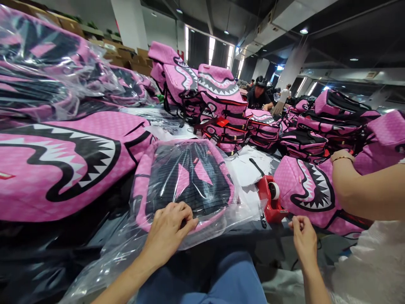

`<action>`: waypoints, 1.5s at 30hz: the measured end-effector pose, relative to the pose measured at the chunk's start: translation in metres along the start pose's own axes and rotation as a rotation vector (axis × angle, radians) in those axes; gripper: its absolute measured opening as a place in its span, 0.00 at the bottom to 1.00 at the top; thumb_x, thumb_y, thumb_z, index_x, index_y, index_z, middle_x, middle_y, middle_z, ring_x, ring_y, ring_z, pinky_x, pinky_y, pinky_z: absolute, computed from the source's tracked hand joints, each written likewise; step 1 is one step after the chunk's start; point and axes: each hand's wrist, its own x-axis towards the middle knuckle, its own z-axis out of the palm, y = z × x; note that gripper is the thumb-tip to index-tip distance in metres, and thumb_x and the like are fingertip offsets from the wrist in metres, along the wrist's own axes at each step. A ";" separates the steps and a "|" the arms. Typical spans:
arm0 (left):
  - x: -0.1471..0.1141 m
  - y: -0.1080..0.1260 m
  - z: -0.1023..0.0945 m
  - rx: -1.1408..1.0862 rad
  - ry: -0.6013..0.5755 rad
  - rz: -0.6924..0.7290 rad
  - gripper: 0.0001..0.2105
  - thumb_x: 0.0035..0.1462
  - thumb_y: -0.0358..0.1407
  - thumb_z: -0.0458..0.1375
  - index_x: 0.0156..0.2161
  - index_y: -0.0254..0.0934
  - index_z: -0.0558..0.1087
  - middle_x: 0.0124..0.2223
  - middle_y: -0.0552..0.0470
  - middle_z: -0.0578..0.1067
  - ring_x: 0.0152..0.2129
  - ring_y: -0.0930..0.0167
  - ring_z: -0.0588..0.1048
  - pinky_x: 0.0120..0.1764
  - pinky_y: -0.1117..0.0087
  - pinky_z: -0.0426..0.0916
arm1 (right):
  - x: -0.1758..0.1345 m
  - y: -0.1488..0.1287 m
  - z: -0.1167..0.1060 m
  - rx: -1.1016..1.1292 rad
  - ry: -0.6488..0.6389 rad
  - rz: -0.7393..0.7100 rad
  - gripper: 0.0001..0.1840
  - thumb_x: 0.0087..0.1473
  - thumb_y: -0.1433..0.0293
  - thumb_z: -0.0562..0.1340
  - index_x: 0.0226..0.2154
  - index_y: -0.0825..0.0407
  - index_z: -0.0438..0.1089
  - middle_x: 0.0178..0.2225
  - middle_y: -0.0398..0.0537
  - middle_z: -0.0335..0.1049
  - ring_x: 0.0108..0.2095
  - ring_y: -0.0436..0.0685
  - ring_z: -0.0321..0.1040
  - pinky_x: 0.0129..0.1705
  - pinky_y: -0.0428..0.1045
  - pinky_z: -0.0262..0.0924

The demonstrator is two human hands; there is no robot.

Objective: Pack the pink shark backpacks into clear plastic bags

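Observation:
A pink and black backpack (pixel 190 185) lies back panel up inside a clear plastic bag (pixel 243 207) on the table before me. My left hand (pixel 172 223) rests on its near edge, fingers curled and closed on the plastic. Just right of a red tape dispenser (pixel 271 202) with a white-cored roll, my right hand (pixel 303 234) is closed in a pinch. Its fingertips are close to the dispenser's front end; anything between them is too small to make out.
Pink shark-mouth backpacks lie at left (pixel 95 160) and stand stacked behind (pixel 218 93). Bagged ones (pixel 47 67) pile up at far left. White papers (pixel 253 164) lie behind the dispenser. At right, a co-worker's arm (pixel 363 185) reaches over another backpack (pixel 303 185).

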 end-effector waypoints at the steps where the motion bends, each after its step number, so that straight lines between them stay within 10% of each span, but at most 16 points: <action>1: 0.000 -0.001 0.000 0.001 0.000 0.003 0.12 0.59 0.41 0.58 0.26 0.40 0.71 0.33 0.56 0.74 0.38 0.64 0.70 0.41 0.61 0.56 | -0.010 0.004 0.003 0.164 -0.033 0.077 0.23 0.43 0.47 0.67 0.27 0.48 0.65 0.22 0.42 0.67 0.21 0.52 0.61 0.21 0.46 0.54; 8: 0.000 0.004 -0.001 -0.009 -0.005 -0.016 0.12 0.61 0.40 0.57 0.26 0.40 0.70 0.35 0.55 0.75 0.39 0.64 0.69 0.42 0.60 0.56 | -0.044 0.002 0.045 0.697 -0.433 0.314 0.31 0.36 0.54 0.74 0.20 0.48 0.51 0.19 0.29 0.42 0.17 0.42 0.34 0.14 0.38 0.41; 13: 0.000 0.013 -0.004 -0.024 -0.010 -0.069 0.11 0.59 0.36 0.60 0.26 0.38 0.70 0.35 0.55 0.75 0.40 0.65 0.69 0.43 0.60 0.55 | -0.061 -0.033 0.040 0.847 -0.532 0.361 0.27 0.49 0.56 0.72 0.22 0.49 0.54 0.20 0.31 0.43 0.17 0.43 0.31 0.13 0.37 0.42; 17: 0.001 0.014 -0.002 -0.027 0.015 -0.074 0.11 0.59 0.33 0.61 0.25 0.37 0.68 0.35 0.56 0.75 0.39 0.66 0.69 0.43 0.61 0.55 | -0.053 -0.101 0.045 0.720 -0.800 -0.148 0.22 0.58 0.55 0.65 0.23 0.49 0.59 0.18 0.33 0.48 0.17 0.45 0.43 0.17 0.41 0.47; 22: 0.002 0.013 0.000 -0.041 0.033 -0.077 0.11 0.58 0.32 0.61 0.25 0.37 0.68 0.35 0.56 0.75 0.39 0.66 0.69 0.41 0.61 0.54 | -0.039 -0.188 0.104 -0.081 -1.355 -0.904 0.17 0.63 0.59 0.60 0.26 0.50 0.66 0.24 0.40 0.63 0.25 0.50 0.57 0.27 0.45 0.51; 26: 0.002 0.011 0.002 -0.011 0.051 -0.045 0.10 0.59 0.32 0.60 0.26 0.37 0.69 0.35 0.56 0.75 0.38 0.67 0.68 0.40 0.61 0.54 | -0.027 -0.206 0.157 -0.482 -1.275 -1.220 0.08 0.56 0.68 0.67 0.29 0.48 0.68 0.23 0.36 0.64 0.24 0.50 0.59 0.27 0.46 0.43; 33: 0.001 0.010 0.000 -0.006 0.003 -0.041 0.11 0.61 0.33 0.60 0.26 0.37 0.68 0.36 0.56 0.75 0.39 0.66 0.69 0.41 0.61 0.54 | -0.011 -0.170 0.145 -0.371 -0.949 -0.912 0.14 0.52 0.65 0.71 0.30 0.48 0.63 0.22 0.34 0.63 0.22 0.49 0.59 0.26 0.45 0.50; 37: 0.002 0.012 -0.002 0.023 -0.007 -0.037 0.12 0.62 0.34 0.61 0.27 0.37 0.69 0.36 0.55 0.75 0.40 0.66 0.70 0.42 0.60 0.56 | -0.042 -0.155 0.135 -0.317 -1.007 -1.138 0.15 0.51 0.66 0.73 0.29 0.49 0.65 0.29 0.40 0.68 0.30 0.52 0.64 0.30 0.46 0.53; 45: -0.054 -0.016 -0.026 0.266 0.193 0.261 0.05 0.61 0.36 0.63 0.38 0.40 0.72 0.52 0.50 0.75 0.60 0.59 0.64 0.61 0.50 0.50 | -0.040 -0.167 0.153 -0.504 -1.125 -1.120 0.20 0.46 0.63 0.74 0.26 0.49 0.61 0.29 0.39 0.67 0.30 0.52 0.62 0.28 0.46 0.46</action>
